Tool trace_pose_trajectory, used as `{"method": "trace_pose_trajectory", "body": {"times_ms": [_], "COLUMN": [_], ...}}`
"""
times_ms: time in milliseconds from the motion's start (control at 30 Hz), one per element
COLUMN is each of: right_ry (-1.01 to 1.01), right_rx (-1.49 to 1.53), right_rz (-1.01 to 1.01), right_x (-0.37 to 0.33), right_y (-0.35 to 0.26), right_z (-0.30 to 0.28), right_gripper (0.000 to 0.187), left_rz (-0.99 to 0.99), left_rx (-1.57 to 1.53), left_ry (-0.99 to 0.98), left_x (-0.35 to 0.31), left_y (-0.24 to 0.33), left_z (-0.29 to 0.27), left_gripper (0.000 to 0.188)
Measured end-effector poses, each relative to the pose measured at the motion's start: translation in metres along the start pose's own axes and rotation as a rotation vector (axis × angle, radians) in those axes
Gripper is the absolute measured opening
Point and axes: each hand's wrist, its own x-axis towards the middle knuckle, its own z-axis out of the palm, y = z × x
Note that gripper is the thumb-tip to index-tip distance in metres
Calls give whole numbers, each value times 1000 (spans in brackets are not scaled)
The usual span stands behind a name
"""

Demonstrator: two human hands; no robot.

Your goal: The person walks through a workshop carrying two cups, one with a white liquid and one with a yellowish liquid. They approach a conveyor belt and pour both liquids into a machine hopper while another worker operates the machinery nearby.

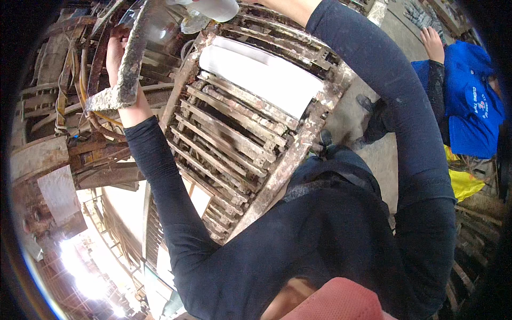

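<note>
My left hand (114, 53) reaches up behind a crusted metal bar (132, 66). Its fingers are mostly hidden by the bar and by clear plastic (128, 20) close to them, so their grip does not show. Along the top edge my right hand (266, 2) is nearly cut off, with its fingers out of sight. Beside it is a white rounded object (216, 8), its kind unclear, with a clear glossy piece (194, 22) below. A white sheet (261, 74) lies curved over the worn slatted rack (218, 144) between my arms.
At the right a person in a blue top (472, 101) has a hand (432, 44) raised near a grey glove (421, 15). Yellow material (464, 184) lies below them. Hoses and cables (80, 69) hang among machine frames at the left. Bright light comes from the lower left.
</note>
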Motion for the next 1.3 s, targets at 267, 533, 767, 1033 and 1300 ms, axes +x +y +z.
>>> {"method": "trace_pose_trajectory", "body": {"times_ms": [267, 533, 767, 1033, 1300], "right_ry": [-55, -99, -40, 122, 143], "right_rx": [2, 7, 6, -2181, -3203], "right_rz": [6, 17, -10, -146, 156], "right_x": [2, 1, -4, -155, -279], "right_y": [5, 7, -4, -59, -92], "right_z": [7, 13, 7, -201, -405], "right_gripper": [51, 50, 54, 41, 33], "left_rz": [32, 43, 73, 28, 246], "left_rx": [128, 324, 128, 94, 414], "left_ry": [-16, -56, -26, -95, -191], "left_x": [10, 7, -1, -19, -1], "left_y": [4, 18, 7, 17, 22], "left_z": [-28, -51, -2, -31, -59], "left_gripper": [20, 22, 22, 25, 28]}}
